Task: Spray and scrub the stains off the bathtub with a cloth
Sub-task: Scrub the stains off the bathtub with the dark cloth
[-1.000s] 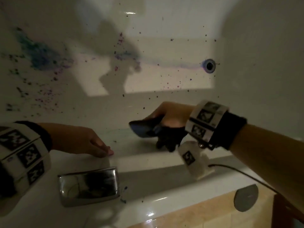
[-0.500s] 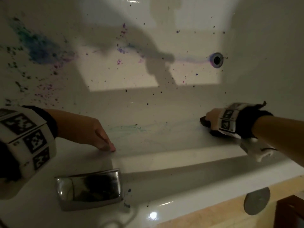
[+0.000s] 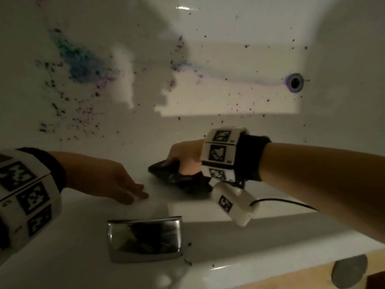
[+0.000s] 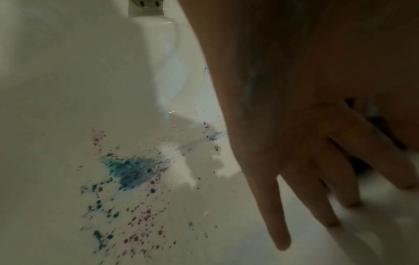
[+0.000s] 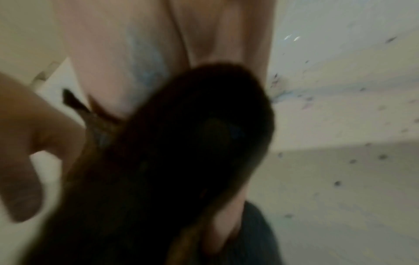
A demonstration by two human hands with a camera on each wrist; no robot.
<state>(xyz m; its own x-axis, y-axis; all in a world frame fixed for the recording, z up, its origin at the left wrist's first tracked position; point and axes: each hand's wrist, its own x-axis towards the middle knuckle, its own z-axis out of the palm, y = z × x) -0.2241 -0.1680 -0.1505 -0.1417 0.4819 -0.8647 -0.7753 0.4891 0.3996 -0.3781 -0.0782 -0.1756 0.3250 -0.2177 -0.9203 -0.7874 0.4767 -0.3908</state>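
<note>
The right hand [image 3: 185, 157], gripping the dark cloth [image 3: 179, 178], has swept back leftward along the bathtub's [image 3: 239, 130] near wall toward the flat, empty left hand [image 3: 108, 180], so scrubbing continues while the blue stains [image 3: 81, 61] remain.

Cloth [image 5: 181, 161] blurred dark, round plate [image 3: 349, 272] cut off

The cloth [image 3: 183, 180] is dark and crumpled, pressed against the inner near wall of the white bathtub [image 3: 229, 28]. The right hand [image 3: 185, 157] grips it from above. Blue-green and purple stains [image 3: 81, 65] speckle the tub floor beyond and left of the grip; a faint streak runs toward the drain [image 3: 295, 82].
</note>
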